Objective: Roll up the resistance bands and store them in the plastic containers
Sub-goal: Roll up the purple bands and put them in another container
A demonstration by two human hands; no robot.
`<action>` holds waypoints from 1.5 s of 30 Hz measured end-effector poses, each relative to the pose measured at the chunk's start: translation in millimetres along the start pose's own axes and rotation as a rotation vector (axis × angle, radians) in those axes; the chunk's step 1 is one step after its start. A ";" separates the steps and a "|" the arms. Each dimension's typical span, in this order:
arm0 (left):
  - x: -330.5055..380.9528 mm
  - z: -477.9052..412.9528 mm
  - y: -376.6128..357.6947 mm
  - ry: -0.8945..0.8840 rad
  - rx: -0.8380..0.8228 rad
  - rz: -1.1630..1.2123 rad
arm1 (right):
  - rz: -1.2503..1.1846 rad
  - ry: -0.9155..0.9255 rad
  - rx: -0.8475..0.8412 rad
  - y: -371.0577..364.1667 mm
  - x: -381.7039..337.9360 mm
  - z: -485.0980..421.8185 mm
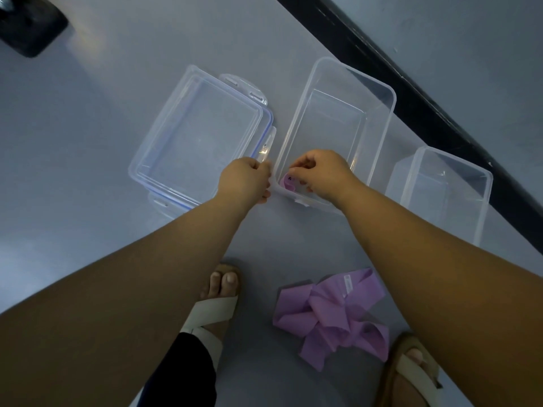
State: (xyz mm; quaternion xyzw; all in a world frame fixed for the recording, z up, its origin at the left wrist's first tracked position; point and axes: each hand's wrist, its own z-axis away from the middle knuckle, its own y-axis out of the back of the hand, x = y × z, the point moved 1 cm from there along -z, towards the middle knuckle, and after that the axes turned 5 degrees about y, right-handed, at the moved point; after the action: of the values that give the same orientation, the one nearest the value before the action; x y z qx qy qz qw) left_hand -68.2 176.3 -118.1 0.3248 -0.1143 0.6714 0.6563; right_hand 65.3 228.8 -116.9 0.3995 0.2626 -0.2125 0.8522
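Observation:
A clear plastic container [379, 92] stands open on the grey floor in the middle. Inside its near corner lies a rolled purple resistance band [287, 182]. My right hand [320, 173] reaches into that corner, fingers curled around the roll. My left hand [245, 179] grips the container's near left rim. A loose, crumpled purple resistance band [332, 315] lies on the floor between my feet. A second open clear container [482, 183] stands to the right.
A clear lid with blue seal and clips [164, 136] lies to the left of the middle container. A black baseboard [411, 80] runs diagonally behind the containers. My sandalled feet [217, 298] stand near the loose band. A dark object [26, 27] sits at top left.

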 end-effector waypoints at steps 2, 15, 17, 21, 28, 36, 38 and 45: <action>-5.8 0.8 0.9 0.047 0.006 0.061 | -0.022 0.025 0.056 2.2 -1.7 6.4; -112.0 81.2 -63.8 -0.374 -0.451 -1.030 | -0.076 -0.182 0.145 -41.7 112.5 177.9; -115.2 86.1 -78.2 -0.476 -0.462 -1.139 | 0.034 -0.252 0.047 -59.7 136.7 195.7; -113.0 80.4 -94.7 -0.486 -0.418 -1.290 | 0.069 -0.222 0.034 -79.5 153.7 205.6; -93.6 68.1 -79.7 -0.399 -0.421 -1.166 | -0.085 -0.300 0.083 -56.2 167.1 214.0; -13.0 127.0 -53.8 -0.538 -0.488 -1.039 | -0.050 -0.437 0.103 -13.8 184.7 276.4; 10.6 153.0 -48.1 -0.627 -0.501 -1.063 | -0.092 -0.461 0.103 -11.0 175.9 289.0; 87.5 270.1 -17.4 -0.744 -0.575 -1.101 | -0.144 -0.406 0.068 18.7 105.2 327.7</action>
State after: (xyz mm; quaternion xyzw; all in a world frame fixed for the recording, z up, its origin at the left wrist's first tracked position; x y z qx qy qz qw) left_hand 32.1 92.3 134.5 0.3567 -0.3219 0.0322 0.8764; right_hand 248.3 -35.9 6.6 0.3573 0.1060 -0.3577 0.8562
